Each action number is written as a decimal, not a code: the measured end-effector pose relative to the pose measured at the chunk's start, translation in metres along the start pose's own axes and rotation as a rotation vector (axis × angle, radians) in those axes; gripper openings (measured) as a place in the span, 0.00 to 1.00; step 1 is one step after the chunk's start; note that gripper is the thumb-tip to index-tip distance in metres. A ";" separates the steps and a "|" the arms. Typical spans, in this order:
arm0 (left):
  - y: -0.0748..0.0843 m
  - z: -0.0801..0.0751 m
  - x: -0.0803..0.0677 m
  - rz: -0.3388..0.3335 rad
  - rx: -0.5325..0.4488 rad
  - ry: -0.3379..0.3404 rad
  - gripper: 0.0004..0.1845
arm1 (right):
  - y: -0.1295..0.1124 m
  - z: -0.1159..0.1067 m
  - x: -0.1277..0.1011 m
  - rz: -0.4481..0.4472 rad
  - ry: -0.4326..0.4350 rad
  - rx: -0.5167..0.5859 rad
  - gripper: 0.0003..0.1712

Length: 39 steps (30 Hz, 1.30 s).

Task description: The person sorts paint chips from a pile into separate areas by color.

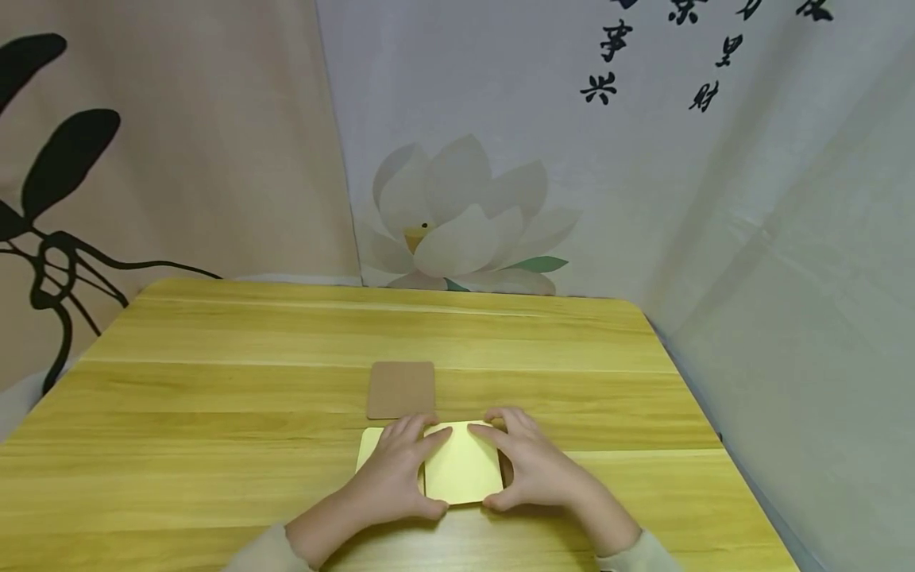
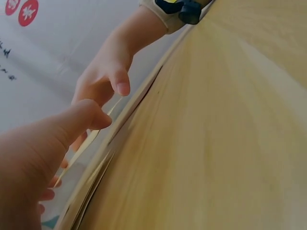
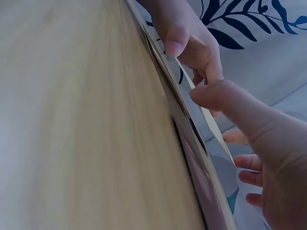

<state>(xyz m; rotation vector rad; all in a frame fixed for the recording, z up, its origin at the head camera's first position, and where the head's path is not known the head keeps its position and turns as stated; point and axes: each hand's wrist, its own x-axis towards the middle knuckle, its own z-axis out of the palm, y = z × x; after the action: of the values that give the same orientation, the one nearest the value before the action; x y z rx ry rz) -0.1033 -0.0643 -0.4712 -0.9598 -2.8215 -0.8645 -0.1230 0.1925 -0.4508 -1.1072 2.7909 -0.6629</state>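
Note:
A square, pale yellow sheet of paper (image 1: 463,469) is held between both hands, raised off the table and seen nearly edge-on in the wrist views. My left hand (image 1: 403,469) grips its left side, the thumb at the near corner and the fingers toward the far corner. Opposite it, my right hand (image 1: 532,465) holds the right side in the same way. Another pale yellow piece (image 1: 368,442) lies on the table, mostly hidden under the left hand. Just behind it is a brown square card (image 1: 401,390) with rounded corners.
The wooden table (image 1: 214,461) extends out on all sides of the hands. Along its back edge hangs a light curtain (image 1: 608,199) printed with a lotus and dark characters. A beige curtain (image 1: 214,143) with dark leaves hangs at the left.

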 end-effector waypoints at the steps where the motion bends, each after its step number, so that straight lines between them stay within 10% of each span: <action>1: -0.002 -0.002 -0.002 -0.001 -0.005 -0.004 0.51 | -0.002 0.001 0.002 0.002 -0.004 -0.004 0.56; 39: -0.055 -0.038 -0.052 -0.035 -0.038 -0.033 0.50 | -0.050 0.039 0.050 -0.047 -0.077 -0.015 0.57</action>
<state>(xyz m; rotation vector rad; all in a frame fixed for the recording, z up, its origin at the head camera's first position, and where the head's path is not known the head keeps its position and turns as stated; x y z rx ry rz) -0.0980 -0.1485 -0.4771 -0.9406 -2.8677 -0.9172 -0.1198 0.1122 -0.4601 -1.1781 2.7180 -0.5918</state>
